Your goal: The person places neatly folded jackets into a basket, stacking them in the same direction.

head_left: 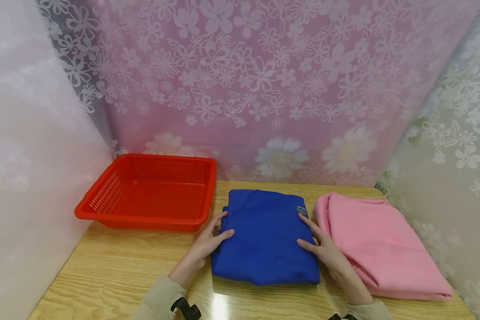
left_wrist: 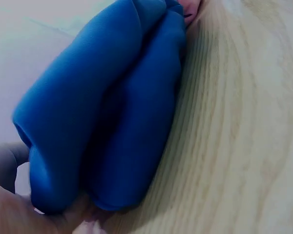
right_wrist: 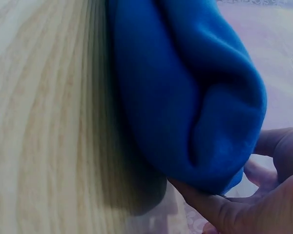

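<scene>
A folded blue garment [head_left: 266, 240] with a small dark printed label at its upper right lies on the wooden table. My left hand [head_left: 205, 243] grips its left edge, thumb on top; my right hand [head_left: 327, 252] holds the right edge the same way. In the left wrist view, the blue cloth [left_wrist: 132, 122] shows thick folded layers between the thumb and fingers of my left hand [left_wrist: 14, 209]. In the right wrist view, fingers of my right hand [right_wrist: 263, 207] reach beneath the rolled fold of the blue cloth [right_wrist: 185, 97]; some fingertips are hidden.
An empty red plastic basket [head_left: 160, 200] stands at the back left of the table [head_left: 116, 266]. Folded pink cloth [head_left: 384, 249] lies just right of the blue garment, near my right forearm. Flower-patterned sheeting [head_left: 264, 89] hangs behind and at both sides.
</scene>
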A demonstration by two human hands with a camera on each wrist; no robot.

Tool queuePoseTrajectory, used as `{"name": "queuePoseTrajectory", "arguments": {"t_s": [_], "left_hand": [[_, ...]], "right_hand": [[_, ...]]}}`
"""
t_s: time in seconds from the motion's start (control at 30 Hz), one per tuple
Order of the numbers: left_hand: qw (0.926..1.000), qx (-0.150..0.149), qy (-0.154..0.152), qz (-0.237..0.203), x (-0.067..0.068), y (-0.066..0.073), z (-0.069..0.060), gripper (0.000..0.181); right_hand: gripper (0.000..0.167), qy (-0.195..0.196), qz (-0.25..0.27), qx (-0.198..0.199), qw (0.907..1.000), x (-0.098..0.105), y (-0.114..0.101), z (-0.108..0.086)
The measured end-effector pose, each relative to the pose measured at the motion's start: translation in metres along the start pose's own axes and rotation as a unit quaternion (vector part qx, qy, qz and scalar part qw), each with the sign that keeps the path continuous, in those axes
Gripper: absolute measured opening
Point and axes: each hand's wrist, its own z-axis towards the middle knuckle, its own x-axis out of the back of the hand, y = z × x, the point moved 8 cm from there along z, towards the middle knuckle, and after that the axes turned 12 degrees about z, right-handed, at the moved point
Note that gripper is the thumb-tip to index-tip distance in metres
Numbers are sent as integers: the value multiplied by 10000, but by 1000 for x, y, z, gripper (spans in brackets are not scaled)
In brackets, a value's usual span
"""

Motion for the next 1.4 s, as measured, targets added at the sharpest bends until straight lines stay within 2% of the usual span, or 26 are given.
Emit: {"name": "queuePoseTrajectory", "arguments": {"t_s": [0.1, 0.27, 0.43, 0.57, 0.63, 0.83, 1.0, 1.1, 1.2, 1.4], "left_hand": [[9998, 65, -212, -14, -3, -1, 0, 70], [9987, -12, -485, -152, -8, -2, 3, 73], [9975, -81, -443, -552, -12, -5, 3, 72], [9956, -143, -400, -830, -16, 1, 3, 71], [9949, -206, -404, -902, -17, 8, 1, 70], [9920, -442, -492, -1073, -16, 40, -5, 69], [9869, -623, -515, -1393, -12, 63, -8, 64], [9872, -660, -490, -1364, -8, 71, -9, 61], [9884, -649, -425, -1304, -2, 78, -8, 58], [9920, -682, -307, -1020, 18, 101, -8, 58]], "right_hand": [[76, -33, 19, -5, 10000, 0, 1, 0], [75, -60, 244, -9, 9997, 0, 7, 0], [76, 10, 350, -19, 9994, 2, 7, -3], [77, 93, 526, -139, 9985, 6, 1, -9], [77, 84, 525, -84, 9986, 7, -5, -13], [74, 101, 169, 400, 9990, 13, -33, -27], [73, 153, 215, 458, 9986, 15, -51, -34], [73, 148, 267, 469, 9984, 15, -59, -36], [73, 104, 318, 475, 9983, 12, -68, -35], [75, -5, 35, 643, 9979, 4, -97, -29]]}}
